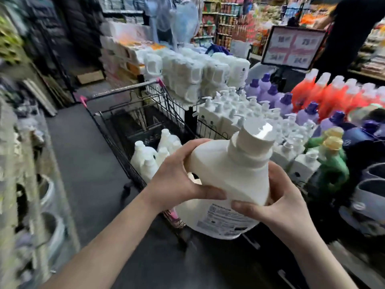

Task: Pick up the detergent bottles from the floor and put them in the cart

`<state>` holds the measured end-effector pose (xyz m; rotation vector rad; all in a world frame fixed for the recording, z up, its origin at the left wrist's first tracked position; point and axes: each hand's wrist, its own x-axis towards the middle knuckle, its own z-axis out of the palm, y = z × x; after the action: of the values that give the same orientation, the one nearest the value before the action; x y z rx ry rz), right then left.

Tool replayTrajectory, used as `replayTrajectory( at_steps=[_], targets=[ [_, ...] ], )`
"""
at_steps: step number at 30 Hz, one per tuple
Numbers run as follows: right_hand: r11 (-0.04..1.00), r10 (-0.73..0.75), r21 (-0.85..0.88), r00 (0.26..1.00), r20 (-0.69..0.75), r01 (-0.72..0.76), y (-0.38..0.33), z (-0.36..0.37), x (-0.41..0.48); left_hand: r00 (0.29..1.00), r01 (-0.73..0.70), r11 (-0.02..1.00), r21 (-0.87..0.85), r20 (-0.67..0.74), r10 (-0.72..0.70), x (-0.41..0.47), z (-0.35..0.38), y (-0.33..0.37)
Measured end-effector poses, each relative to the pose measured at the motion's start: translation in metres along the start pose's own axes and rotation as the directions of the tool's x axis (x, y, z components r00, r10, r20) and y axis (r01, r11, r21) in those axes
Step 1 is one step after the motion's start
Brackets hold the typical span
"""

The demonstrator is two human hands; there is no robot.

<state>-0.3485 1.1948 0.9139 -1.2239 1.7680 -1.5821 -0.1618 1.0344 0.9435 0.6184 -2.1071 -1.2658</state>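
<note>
I hold a large white detergent bottle (227, 174) with a wide white cap in both hands, close to the camera and tilted, its printed label facing down toward me. My left hand (179, 174) grips the handle side, and my right hand (277, 203) clasps the lower right of the body. Just beyond and left of the bottle stands a black wire shopping cart (116, 138) with a pink-ended handle. Several white detergent bottles (150, 155) lie inside its basket. The held bottle hangs over the cart's near right corner.
Stacked white jugs (187, 71) stand behind the cart. To the right a display holds white pump bottles (239, 109), purple bottles (308, 113), red bottles (325, 90) and green ones (331, 163). Shelving lines the left (25, 163). A dark-clothed person (350, 34) stands far right.
</note>
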Motion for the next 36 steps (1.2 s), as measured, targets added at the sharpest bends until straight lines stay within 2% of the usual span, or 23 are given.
replayTrajectory(
  at_steps=[5, 11, 15, 19, 29, 36],
  targets=[
    [0.997, 0.004, 0.077, 1.000, -0.007, -0.003, -0.001, 0.069, 0.056, 1.000, 0.007, 0.999, 0.052, 0.025, -0.008, 0.038, -0.073, -0.035],
    [0.999, 0.008, 0.054, 1.000, 0.009, -0.009, -0.003, 0.110, 0.115, 1.000, 0.015, 0.999, 0.042, -0.002, -0.015, 0.080, -0.123, -0.071],
    [0.999, 0.026, 0.045, 0.999, -0.025, -0.025, 0.010, 0.126, 0.146, 1.000, 0.011, 0.997, 0.078, 0.016, -0.013, 0.111, -0.139, -0.087],
    [0.999, 0.022, 0.031, 0.999, -0.027, -0.021, 0.019, 0.144, 0.185, 0.999, 0.036, 0.999, 0.039, 0.016, -0.036, 0.145, -0.157, -0.114],
    [0.996, 0.093, 0.001, 0.991, -0.094, -0.093, 0.055, 0.166, 0.264, 0.988, 0.060, 0.998, 0.024, 0.144, -0.063, 0.234, -0.183, -0.165],
    [0.985, 0.173, -0.002, 0.972, -0.157, -0.175, 0.074, 0.170, 0.295, 0.967, 0.046, 0.999, 0.000, 0.253, -0.045, 0.287, -0.176, -0.200]
  ],
)
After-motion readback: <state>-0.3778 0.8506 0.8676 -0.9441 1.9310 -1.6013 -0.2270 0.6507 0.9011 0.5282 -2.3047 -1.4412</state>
